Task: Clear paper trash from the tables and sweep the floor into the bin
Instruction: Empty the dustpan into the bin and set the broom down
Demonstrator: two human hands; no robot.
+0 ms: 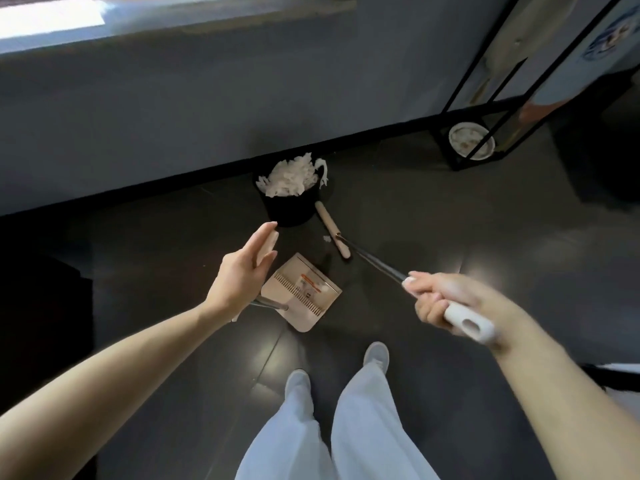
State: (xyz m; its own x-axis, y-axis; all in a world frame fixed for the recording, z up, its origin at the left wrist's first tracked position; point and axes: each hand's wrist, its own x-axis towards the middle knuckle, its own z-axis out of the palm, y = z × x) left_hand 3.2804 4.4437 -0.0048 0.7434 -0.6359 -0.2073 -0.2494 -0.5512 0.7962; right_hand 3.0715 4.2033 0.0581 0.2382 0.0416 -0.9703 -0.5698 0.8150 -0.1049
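A black bin (291,207), heaped with white paper trash (291,178), stands on the dark floor by the wall. A beige dustpan (301,296) sits on the floor in front of it with a white scrap inside. My left hand (242,271) holds the pale top of the dustpan handle (268,244) between thumb and nearly straight fingers. My right hand (440,299) grips the white grip of the broom (467,323). Its dark pole runs to the beige broom head (332,230), which is on the floor right of the bin. A small white scrap (325,239) lies beside the head.
A black metal frame (460,98) stands at the back right with a round white dish (471,140) in its base. The grey wall and black skirting (173,181) run behind the bin. A dark bulk (38,289) fills the left side. My legs and shoes (375,355) are below.
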